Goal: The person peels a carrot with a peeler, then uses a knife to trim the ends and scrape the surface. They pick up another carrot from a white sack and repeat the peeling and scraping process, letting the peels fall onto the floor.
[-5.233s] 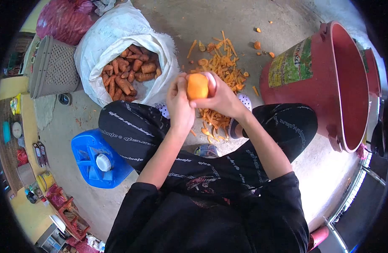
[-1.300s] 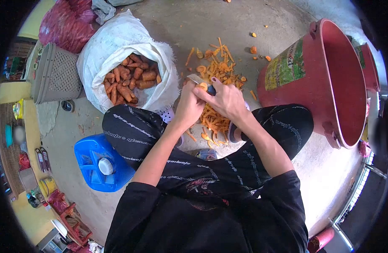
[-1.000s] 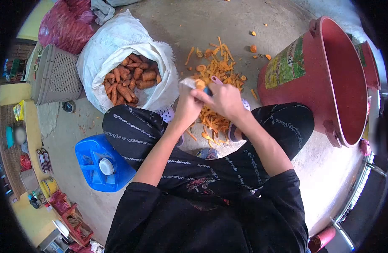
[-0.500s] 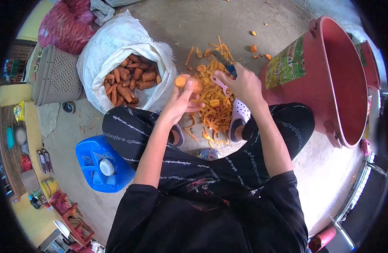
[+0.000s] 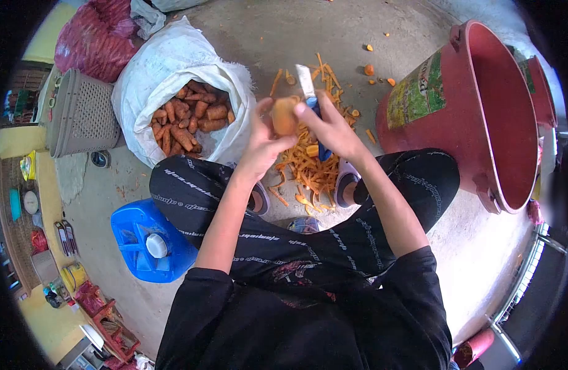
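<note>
Over the pile of peelings [image 5: 307, 179], a peeled carrot [image 5: 286, 118] is held by the left hand [image 5: 259, 154], whose fingers and thumb are partly curled around its sides. With this grip its upper face is left uncovered, and anything falling from it would probably be caught by the pile. Its outline is blurred, so how firmly it is pressed cannot be told.

Also over the pile, a knife [image 5: 305, 80] is held in the right hand [image 5: 336, 131], the fingers closed about its blue handle. The blade is pointed away from the body and kept clear of the left fingers, seemingly for safety; whether the carrot is touched by the right thumb cannot be made out.

To the left of the pile, a white sack [image 5: 163, 71] is stood with its mouth turned inward, by which the unpeeled carrots [image 5: 182, 123] are likely kept within easy reach. To the right of the pile, a red tub [image 5: 429, 126] is tilted, its wide opening faced away from the peelings.
</note>
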Demonstrator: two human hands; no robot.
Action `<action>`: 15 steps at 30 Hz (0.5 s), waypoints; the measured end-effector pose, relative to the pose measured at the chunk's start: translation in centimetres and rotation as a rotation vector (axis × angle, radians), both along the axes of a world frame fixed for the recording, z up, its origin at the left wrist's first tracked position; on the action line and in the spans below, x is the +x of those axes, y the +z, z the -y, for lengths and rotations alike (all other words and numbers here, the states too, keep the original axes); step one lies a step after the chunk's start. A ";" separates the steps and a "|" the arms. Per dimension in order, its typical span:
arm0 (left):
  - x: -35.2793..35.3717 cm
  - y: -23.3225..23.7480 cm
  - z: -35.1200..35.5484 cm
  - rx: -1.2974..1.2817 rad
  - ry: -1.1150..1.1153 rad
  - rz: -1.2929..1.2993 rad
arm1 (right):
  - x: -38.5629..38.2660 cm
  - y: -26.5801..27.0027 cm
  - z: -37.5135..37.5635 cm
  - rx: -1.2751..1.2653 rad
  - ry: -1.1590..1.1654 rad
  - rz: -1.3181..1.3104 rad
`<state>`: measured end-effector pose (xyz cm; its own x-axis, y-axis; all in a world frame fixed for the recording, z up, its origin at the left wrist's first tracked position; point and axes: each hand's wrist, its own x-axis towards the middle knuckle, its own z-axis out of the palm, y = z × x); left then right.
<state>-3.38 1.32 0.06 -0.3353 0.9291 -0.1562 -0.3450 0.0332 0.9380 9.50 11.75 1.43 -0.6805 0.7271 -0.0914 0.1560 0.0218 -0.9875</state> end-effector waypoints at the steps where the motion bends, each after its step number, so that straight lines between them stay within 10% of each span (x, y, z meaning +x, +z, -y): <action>1: 0.1 -0.3 0.0 -0.020 -0.051 -0.099 | 0.2 0.4 0.1 0.081 0.042 0.109; 15: 0.8 -0.5 -0.1 0.001 0.081 -0.847 | 0.6 2.4 1.3 0.680 0.001 0.595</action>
<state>-2.58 1.41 -0.44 -0.4039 0.8973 0.1779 0.4724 0.0381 0.8806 10.14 10.43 3.88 -0.6588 0.7520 0.0212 0.6363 0.5721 -0.5176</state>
